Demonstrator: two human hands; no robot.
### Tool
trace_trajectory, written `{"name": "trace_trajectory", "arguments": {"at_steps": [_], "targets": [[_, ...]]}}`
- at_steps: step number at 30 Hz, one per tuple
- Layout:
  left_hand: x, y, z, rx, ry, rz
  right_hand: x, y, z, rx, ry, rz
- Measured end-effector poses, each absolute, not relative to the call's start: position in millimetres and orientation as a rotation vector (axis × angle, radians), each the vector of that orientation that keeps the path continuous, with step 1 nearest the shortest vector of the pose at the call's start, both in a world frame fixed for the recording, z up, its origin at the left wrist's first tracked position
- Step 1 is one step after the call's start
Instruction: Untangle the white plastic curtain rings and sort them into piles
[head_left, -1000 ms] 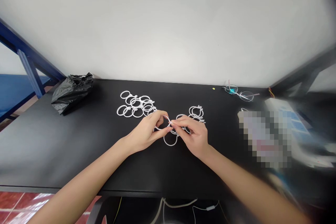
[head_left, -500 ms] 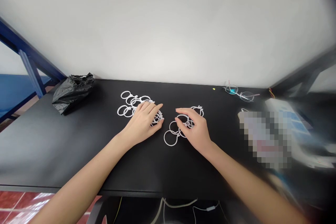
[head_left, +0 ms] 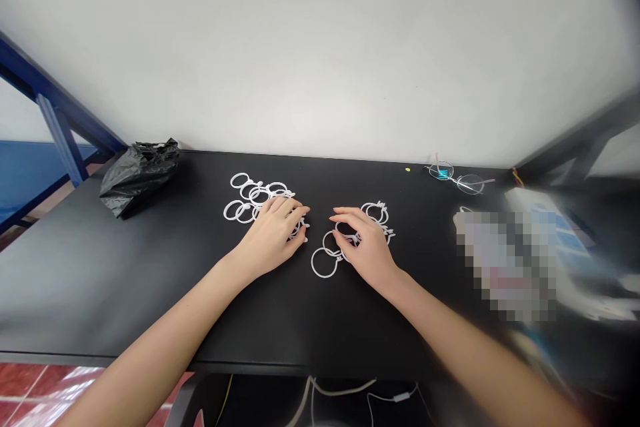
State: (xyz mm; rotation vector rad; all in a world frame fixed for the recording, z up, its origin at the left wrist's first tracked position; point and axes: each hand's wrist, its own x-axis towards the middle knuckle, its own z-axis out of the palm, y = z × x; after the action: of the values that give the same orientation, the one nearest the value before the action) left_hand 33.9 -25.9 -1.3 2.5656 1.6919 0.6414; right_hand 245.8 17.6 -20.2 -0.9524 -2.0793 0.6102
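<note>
Loose white plastic rings with small tabs lie in two overlapping groups, a left group (head_left: 225, 211) and a right group (head_left: 325, 277). My left hand (head_left: 273, 230) rests over the near right side of the left group. Its thumb and index finger are apart and curve around some of the rings; the palm hides others. Over the right group is my right hand (head_left: 367, 243), thumb and fingers bent but spread, pointing left. Rings show between its fingertips and behind the knuckles. Neither hand lifts a ring. A strip of bare black tabletop lies between the hands.
A crumpled black plastic bag (head_left: 140, 177) sits at the back left of the black table (head_left: 240, 327). Eyeglasses (head_left: 470, 183) lie at the back right near a tiny yellow bit (head_left: 407, 169). Blurred and pixelated items fill the right side. Cables (head_left: 345, 390) hang below the front edge.
My right hand has shifted slightly left, uncovering more rings behind its knuckles. The left hand's index finger has bent down a little and its thumb has moved slightly left.
</note>
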Motion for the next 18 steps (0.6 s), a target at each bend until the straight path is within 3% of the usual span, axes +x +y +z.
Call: {"name": "trace_trajectory", "arguments": {"at_steps": [10,18], "targets": [[35.0,-26.7,0.7,2.580,1.674,0.659,244.1,16.5,-15.5,-0.912,-1.996,0.692],[39.3,-29.4,6.1,2.578,1.547,0.772,242.5,13.8,-13.2,-0.817,-1.938,0.566]]}}
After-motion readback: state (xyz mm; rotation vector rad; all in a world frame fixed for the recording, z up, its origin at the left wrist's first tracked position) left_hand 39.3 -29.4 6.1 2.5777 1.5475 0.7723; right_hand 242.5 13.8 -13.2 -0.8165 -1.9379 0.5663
